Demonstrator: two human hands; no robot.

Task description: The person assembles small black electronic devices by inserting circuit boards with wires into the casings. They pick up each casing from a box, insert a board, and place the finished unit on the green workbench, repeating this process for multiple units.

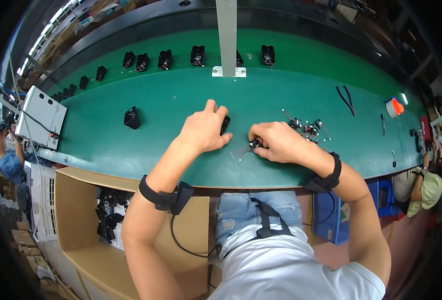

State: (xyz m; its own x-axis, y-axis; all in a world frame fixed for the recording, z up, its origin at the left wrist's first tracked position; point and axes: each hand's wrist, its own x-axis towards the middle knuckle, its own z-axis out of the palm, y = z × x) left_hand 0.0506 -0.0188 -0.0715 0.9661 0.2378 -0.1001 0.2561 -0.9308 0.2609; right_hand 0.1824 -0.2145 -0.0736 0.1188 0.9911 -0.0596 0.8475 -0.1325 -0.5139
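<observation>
My left hand point(204, 129) is curled over a black plastic housing point(225, 123) on the green table, its fingers and thumb around it. Most of that housing is hidden under the hand. Just to the right, my right hand point(280, 142) pinches a small black component point(254, 144) with thin red and dark wires trailing from it toward the table. Beyond the right hand lies a loose pile of similar small wired components point(308, 128). Another black housing point(132, 118) stands alone to the left of my left hand.
A grey post point(227, 37) rises from the table's far side. Several black housings point(197, 55) line the green strip behind. Dark-handled pliers point(349, 102) and an orange-and-white round container point(394, 107) lie right. A white metal box point(43, 117) stands left; below is a cardboard box point(81, 215).
</observation>
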